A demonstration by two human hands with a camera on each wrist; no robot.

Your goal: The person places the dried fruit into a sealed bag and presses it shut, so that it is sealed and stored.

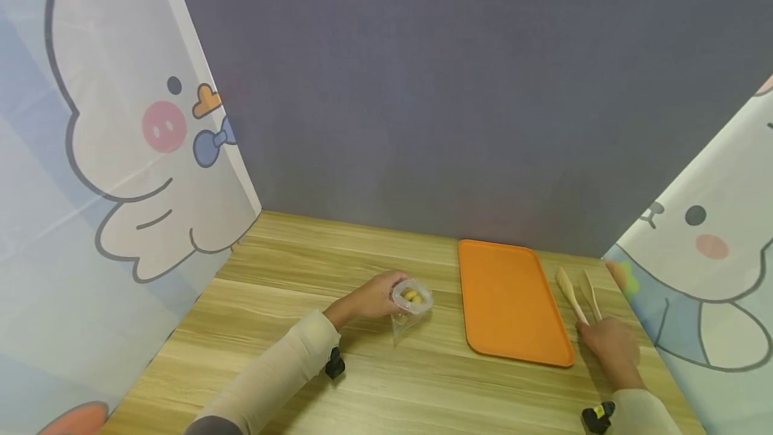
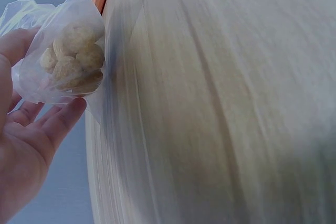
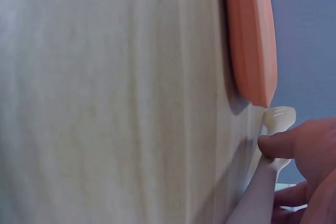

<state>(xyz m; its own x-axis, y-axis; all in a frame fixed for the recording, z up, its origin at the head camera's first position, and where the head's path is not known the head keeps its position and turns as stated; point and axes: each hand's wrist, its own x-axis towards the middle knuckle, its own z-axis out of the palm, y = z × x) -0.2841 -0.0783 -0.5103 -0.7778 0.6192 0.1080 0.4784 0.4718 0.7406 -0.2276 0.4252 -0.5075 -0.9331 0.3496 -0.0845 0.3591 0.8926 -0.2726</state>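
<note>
My left hand (image 1: 376, 295) holds a clear plastic bag (image 2: 79, 17) upright at the middle of the table, its mouth open upward. Several round, tan, rough-skinned lumps (image 2: 68, 69) lie inside; their exact kind is unclear. In the left wrist view the thumb and fingers reach round the bag from one side. Over at the right, my right hand (image 1: 612, 348) grips pale wooden tongs (image 1: 569, 289), whose two arms spread forward in a V. One arm's tip (image 3: 280, 118) looks slotted in the right wrist view, with the thumb pressed on the wood behind it.
An orange tray (image 1: 510, 301) lies flat between the two hands, just left of the tongs. The wood-grain table (image 1: 290, 274) meets a grey panel (image 1: 392, 119) at the back. Cartoon-printed sheets (image 1: 139, 173) flank both sides.
</note>
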